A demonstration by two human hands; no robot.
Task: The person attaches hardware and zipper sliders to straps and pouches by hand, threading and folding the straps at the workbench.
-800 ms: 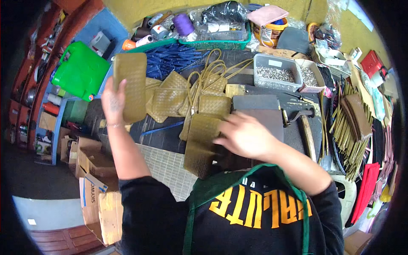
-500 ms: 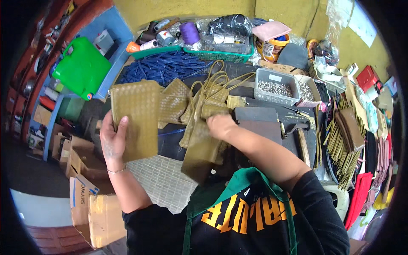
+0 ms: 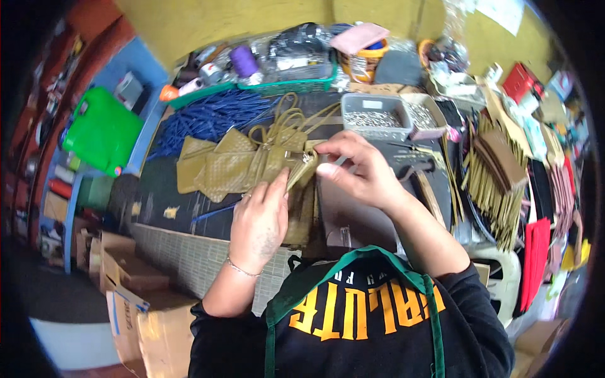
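Observation:
An olive woven pouch [image 3: 304, 171] stands nearly edge-on in front of me, with small shiny metal at its far end. My left hand [image 3: 259, 217] is closed around its near side, fingers stretched along it. At the far right corner, the curved index finger and thumb of my right hand [image 3: 360, 169] close on the pouch's end; the exact spot they grip is too small to make out. Beneath and behind lie olive woven pieces [image 3: 220, 165] and a bundle of olive straps [image 3: 287, 120]. A dark brown flat panel [image 3: 356, 217] lies below my right hand.
Blue strips [image 3: 208, 120] are heaped at the back left. Grey tub [image 3: 377, 133] of small metal parts stands behind my right hand, a hammer [image 3: 428, 195] to its right. Olive strips [image 3: 498, 201] lie farther right. A green jerrycan [image 3: 103, 131] and cardboard boxes [image 3: 161, 327] are left.
My left hand has brought the pouch rightward and turned it edge-on. My right hand has left the olive pieces on the table and come to the pouch's end. The view has shifted right.

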